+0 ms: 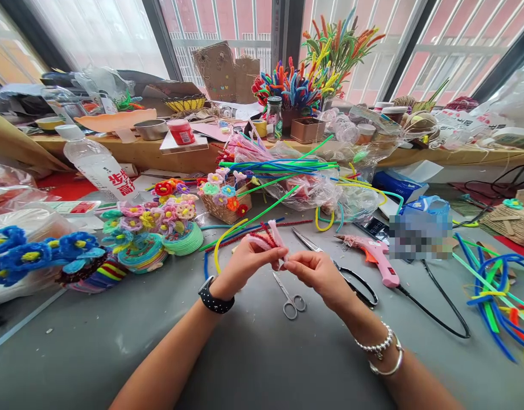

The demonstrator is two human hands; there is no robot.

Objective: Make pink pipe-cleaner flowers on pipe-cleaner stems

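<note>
My left hand (255,259) is closed around a small bundle of pipe cleaners (268,234), pale pink and dark red, whose ends stick up above the fingers. My right hand (315,270) pinches at the lower end of the same bundle, with its fingertips meeting those of the left. Just what the right fingertips grip is too small to make out. Below the hands lie small silver scissors (291,299). A larger pair of scissors with black handles (359,285) rests partly behind my right hand.
A pink glue gun (375,256) with a black cord lies at right, near loose coloured pipe cleaners (494,290). Pipe-cleaner flowers in pots (142,250) stand at left by a tilted plastic bottle (95,162). Green and blue stems (283,166) lie on plastic bags behind.
</note>
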